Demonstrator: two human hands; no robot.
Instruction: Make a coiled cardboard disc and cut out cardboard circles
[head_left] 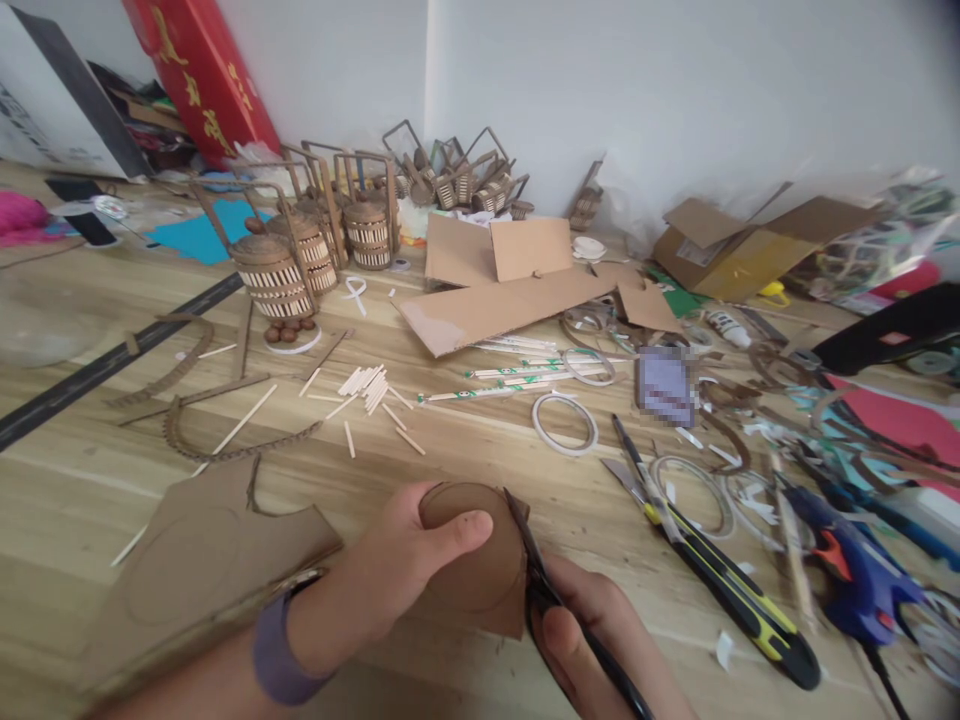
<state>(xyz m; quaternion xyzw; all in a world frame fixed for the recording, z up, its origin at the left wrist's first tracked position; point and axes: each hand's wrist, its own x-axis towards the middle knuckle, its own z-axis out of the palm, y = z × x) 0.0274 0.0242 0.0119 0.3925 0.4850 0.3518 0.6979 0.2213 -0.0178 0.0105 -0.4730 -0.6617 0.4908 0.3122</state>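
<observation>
Across the widest thing before us, the wood-grained surface point(480, 455), supplies lie within reach but back from our hands, probably to leave working room. Beyond them rest flat cardboard sheets point(495, 300), smooth-faced and straight-edged. The lidded baskets point(274, 280) stand upright to the left, perhaps set aside there for safety; pale slats band their round, brown sides. Close to us, just above the surface, is the cardboard piece point(487, 585), stiff, matte and brown, curved at its upper left and square-cornered lower right, with a circle marked on it. Our left hand point(409, 560) grasps it, thumb flat on top and the other fingers hidden beneath, likely to steady it against the blades. Our right hand point(600, 605) has its fingers wrapped around the slim black scissors point(534, 550), whose blades meet the piece's right edge, seemingly angled to follow that circle. Smallest, short pale sticks point(364, 385) lie heaped together, thin and straight.
</observation>
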